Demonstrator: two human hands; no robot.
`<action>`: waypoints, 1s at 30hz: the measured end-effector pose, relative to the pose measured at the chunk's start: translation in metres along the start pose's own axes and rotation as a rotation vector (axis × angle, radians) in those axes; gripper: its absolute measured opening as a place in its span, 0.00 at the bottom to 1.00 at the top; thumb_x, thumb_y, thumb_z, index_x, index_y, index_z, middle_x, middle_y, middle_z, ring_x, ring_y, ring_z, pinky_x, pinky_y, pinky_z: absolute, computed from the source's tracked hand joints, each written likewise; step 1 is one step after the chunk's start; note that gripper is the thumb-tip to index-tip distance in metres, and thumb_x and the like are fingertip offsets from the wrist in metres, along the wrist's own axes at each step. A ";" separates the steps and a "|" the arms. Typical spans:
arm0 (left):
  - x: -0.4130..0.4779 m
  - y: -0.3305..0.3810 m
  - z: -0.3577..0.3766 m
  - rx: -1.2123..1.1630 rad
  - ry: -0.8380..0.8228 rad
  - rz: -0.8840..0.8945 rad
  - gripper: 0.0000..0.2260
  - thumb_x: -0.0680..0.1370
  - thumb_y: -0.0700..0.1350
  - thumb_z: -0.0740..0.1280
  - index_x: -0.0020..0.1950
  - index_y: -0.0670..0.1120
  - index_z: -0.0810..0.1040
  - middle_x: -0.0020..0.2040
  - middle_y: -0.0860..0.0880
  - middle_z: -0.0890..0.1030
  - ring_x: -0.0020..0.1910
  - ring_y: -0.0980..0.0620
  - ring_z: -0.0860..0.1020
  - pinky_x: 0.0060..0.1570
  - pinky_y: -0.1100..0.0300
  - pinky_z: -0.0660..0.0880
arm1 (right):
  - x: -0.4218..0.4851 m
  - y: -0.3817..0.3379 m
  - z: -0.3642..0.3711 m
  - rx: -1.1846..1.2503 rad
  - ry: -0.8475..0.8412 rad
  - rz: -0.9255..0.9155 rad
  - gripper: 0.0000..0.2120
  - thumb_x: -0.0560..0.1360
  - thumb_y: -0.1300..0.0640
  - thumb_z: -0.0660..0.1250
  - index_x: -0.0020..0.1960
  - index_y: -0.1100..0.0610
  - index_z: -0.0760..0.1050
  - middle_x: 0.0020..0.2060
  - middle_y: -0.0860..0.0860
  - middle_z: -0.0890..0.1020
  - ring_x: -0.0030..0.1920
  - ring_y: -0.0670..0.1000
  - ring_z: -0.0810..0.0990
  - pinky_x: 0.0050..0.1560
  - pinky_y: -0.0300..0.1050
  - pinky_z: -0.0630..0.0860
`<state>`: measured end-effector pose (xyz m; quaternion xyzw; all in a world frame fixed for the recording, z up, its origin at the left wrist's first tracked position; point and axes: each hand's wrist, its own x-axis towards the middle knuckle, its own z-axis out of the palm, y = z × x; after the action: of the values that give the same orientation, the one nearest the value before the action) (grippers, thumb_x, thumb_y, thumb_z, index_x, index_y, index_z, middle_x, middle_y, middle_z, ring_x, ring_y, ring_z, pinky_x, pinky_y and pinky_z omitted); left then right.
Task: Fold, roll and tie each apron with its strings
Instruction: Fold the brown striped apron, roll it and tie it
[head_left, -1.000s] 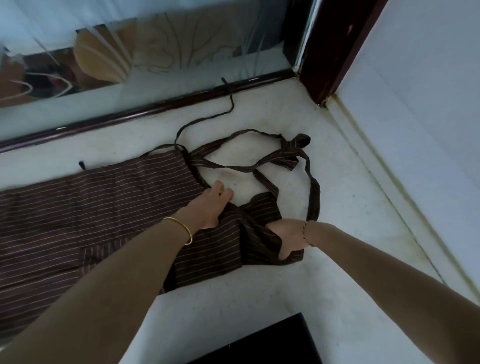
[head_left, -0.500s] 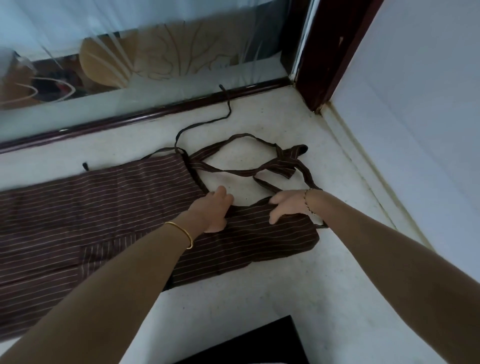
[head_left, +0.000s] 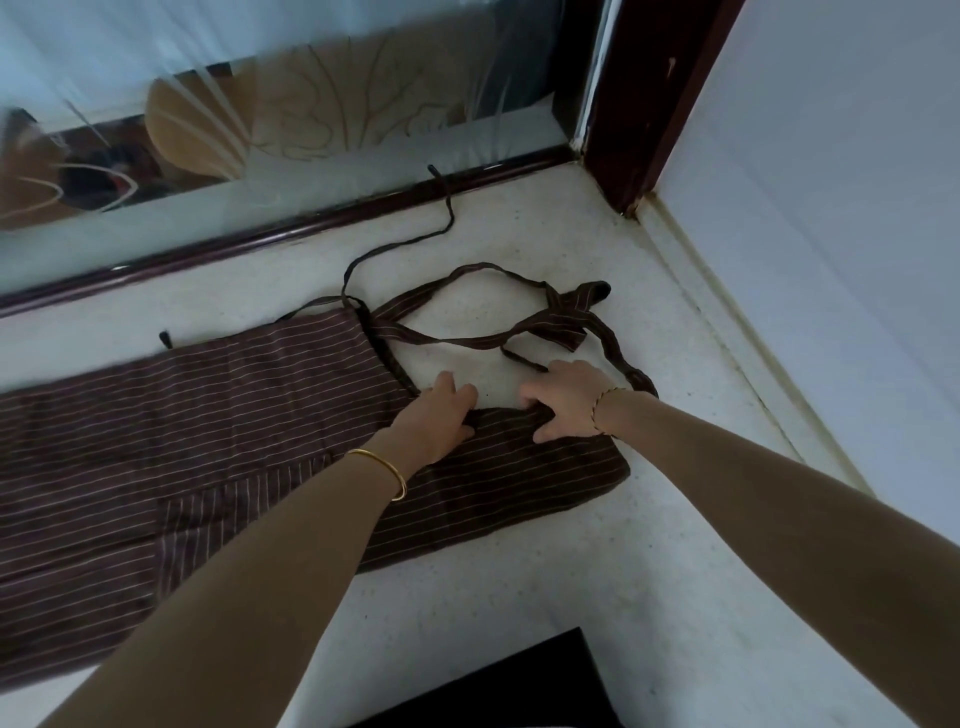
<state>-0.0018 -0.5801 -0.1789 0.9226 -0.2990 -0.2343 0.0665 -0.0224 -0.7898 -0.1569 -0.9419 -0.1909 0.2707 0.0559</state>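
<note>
A dark brown apron with thin pale stripes (head_left: 208, 415) lies spread flat on the pale speckled stone floor (head_left: 519, 571). Its skirt runs off toward the floor's left edge and its bib end points toward the far right corner, where the dark wooden frame (head_left: 639, 104) of an etched glass panel (head_left: 311, 104) meets the white wall (head_left: 831, 260). Both hands work the bib's far edge, close together. The left hand (head_left: 434, 423), with a gold bangle (head_left: 384, 470) at the wrist, has fingers over the hem and thumb on the cloth. The right hand (head_left: 566, 402) has curled fingers and seems to pinch that same hem. The broad striped neck strap (head_left: 519, 338) sprawls in loose crossed loops just beyond the hands. A thin dark waist string (head_left: 395, 249) trails to the frame along the far edge, and a second string end (head_left: 165, 338) peeps out by the skirt's far side. A flat black object (head_left: 493, 686) sits at the near edge. By my reading the task is barely started. The cloth shows a lengthwise fold at most. Nothing is rolled and no string is tied. Tidying the bib, rolling the apron and binding it all remain.
</note>
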 end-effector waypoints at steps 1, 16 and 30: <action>-0.001 -0.001 -0.001 -0.016 -0.010 0.013 0.15 0.78 0.47 0.65 0.62 0.43 0.68 0.60 0.41 0.64 0.52 0.43 0.73 0.54 0.51 0.74 | 0.000 0.000 0.000 -0.052 -0.005 -0.027 0.20 0.71 0.40 0.68 0.58 0.48 0.72 0.49 0.49 0.74 0.51 0.49 0.69 0.51 0.45 0.67; 0.005 -0.022 -0.006 0.102 -0.068 0.177 0.12 0.79 0.49 0.63 0.59 0.43 0.73 0.57 0.45 0.64 0.49 0.47 0.71 0.55 0.55 0.73 | -0.018 0.017 -0.006 0.835 -0.141 0.057 0.15 0.70 0.62 0.71 0.51 0.47 0.73 0.49 0.44 0.75 0.48 0.48 0.76 0.47 0.39 0.74; -0.002 -0.011 -0.004 0.101 -0.099 -0.051 0.14 0.84 0.40 0.52 0.65 0.41 0.71 0.57 0.45 0.71 0.57 0.46 0.69 0.57 0.58 0.68 | -0.020 0.033 -0.003 0.369 -0.051 0.286 0.13 0.74 0.45 0.68 0.48 0.55 0.74 0.41 0.47 0.72 0.47 0.49 0.72 0.47 0.42 0.70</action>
<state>0.0045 -0.5702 -0.1775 0.9194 -0.2899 -0.2659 -0.0012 -0.0253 -0.8281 -0.1512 -0.9259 -0.0042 0.3301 0.1836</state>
